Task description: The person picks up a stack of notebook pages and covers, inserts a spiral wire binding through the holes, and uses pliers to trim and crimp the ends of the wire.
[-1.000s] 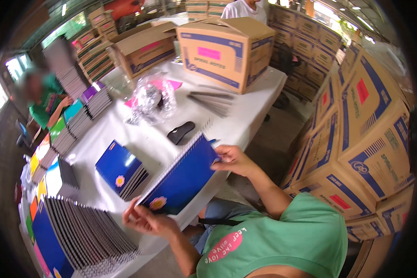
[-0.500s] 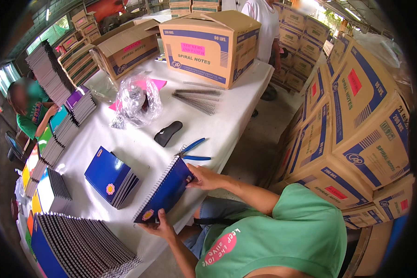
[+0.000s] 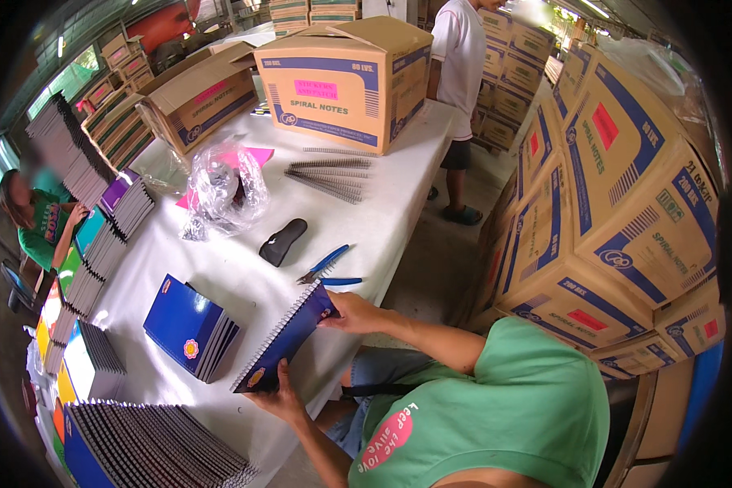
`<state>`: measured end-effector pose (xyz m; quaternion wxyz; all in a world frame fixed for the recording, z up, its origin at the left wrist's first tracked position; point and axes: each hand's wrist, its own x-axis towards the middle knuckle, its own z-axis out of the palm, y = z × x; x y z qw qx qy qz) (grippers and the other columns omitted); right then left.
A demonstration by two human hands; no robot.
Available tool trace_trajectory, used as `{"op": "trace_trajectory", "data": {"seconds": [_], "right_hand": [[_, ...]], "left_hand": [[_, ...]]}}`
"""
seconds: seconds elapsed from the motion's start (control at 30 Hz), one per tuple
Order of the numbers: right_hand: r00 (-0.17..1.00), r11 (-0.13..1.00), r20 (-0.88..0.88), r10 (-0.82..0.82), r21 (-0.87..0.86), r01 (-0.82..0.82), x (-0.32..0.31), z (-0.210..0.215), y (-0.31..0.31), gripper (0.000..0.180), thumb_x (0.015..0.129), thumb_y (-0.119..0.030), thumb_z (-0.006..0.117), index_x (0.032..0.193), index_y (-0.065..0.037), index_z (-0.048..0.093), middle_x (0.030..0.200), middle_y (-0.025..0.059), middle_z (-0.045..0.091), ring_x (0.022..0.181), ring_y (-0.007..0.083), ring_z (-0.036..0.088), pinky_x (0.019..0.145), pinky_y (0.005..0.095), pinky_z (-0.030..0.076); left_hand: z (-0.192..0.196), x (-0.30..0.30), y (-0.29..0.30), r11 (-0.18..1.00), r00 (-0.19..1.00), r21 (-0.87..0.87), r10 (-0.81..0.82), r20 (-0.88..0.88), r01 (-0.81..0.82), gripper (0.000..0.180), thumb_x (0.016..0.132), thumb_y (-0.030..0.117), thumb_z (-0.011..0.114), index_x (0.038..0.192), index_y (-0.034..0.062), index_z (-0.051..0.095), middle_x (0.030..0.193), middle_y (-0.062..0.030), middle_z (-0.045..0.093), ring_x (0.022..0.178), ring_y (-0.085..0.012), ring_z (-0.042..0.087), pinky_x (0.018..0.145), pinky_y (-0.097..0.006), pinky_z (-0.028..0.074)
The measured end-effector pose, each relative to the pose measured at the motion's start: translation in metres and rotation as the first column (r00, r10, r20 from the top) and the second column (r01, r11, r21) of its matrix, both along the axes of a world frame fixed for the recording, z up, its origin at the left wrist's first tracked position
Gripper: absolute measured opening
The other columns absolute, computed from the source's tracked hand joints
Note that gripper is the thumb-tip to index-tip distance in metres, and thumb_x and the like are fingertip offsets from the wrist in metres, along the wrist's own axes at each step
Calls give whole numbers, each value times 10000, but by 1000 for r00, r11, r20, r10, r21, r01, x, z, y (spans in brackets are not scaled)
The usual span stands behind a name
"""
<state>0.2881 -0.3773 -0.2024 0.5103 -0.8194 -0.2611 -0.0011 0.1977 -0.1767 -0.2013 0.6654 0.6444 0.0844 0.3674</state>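
Note:
A blue spiral notebook (image 3: 291,337) is held at the table's near edge, its wire coil along the left side. My left hand (image 3: 281,398) grips its lower corner, thumb on the cover. My right hand (image 3: 348,313) holds the upper right edge, fingers partly hidden. Just past the notebook's top lie blue-handled pliers (image 3: 327,267), handles spread. To the left sits a short stack of blue notebooks (image 3: 189,324). Nearer, at lower left, stands a long row of spiral-bound notebooks (image 3: 159,446). Beyond the pliers lies a flat black elongated item (image 3: 283,241) whose kind I cannot make out.
Loose wire coils (image 3: 329,177) and a clear plastic bag (image 3: 220,195) lie farther back, before a large carton (image 3: 337,93). Colored notebook stacks (image 3: 98,252) line the left edge, beside a seated person (image 3: 45,220). Stacked cartons (image 3: 602,187) rise at right; another person (image 3: 459,73) stands behind.
My view has shifted slightly. The notebook has tilted, showing its cover more edge-on, while both hands keep hold. Beyond the table, the person in white has moved, and a leg now shows.

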Motion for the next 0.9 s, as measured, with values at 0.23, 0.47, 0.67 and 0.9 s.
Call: {"op": "trace_trajectory", "data": {"seconds": [0.23,0.47,0.67,0.9], "right_hand": [[999,992,-11,42,-119,-43,2,-6,-8,630,825,-190,639,1285,80,305,807,176,616,676,326,592,610,405,456],[951,997,310,-25,-61,46,11,-38,-1,536,845,-196,611,1250,53,363,719,175,577,657,343,563,579,422,428],[994,999,-101,39,-32,-42,11,-22,-12,300,906,-218,540,1110,-1,502,860,150,620,804,273,600,729,377,473],[909,582,-253,332,813,14,14,71,22,360,915,-76,519,1266,-25,456,1174,77,574,1010,156,570,868,295,468]], "left_hand": [[9,0,-3,962,976,265,114,-187,-62,759,691,26,768,1291,-59,312,1159,-211,504,1041,-299,528,885,-382,450],[12,-7,12,550,964,835,219,-150,5,495,708,116,740,1113,-61,520,998,-231,605,969,-376,560,810,-438,443],[-6,-14,5,859,897,512,237,-374,-14,321,750,123,677,1016,-23,572,933,-209,582,857,-394,559,743,-465,443],[117,-102,-4,757,985,653,133,-106,-32,756,713,234,776,1293,43,330,919,-164,576,720,-269,591,619,-380,477]]}}
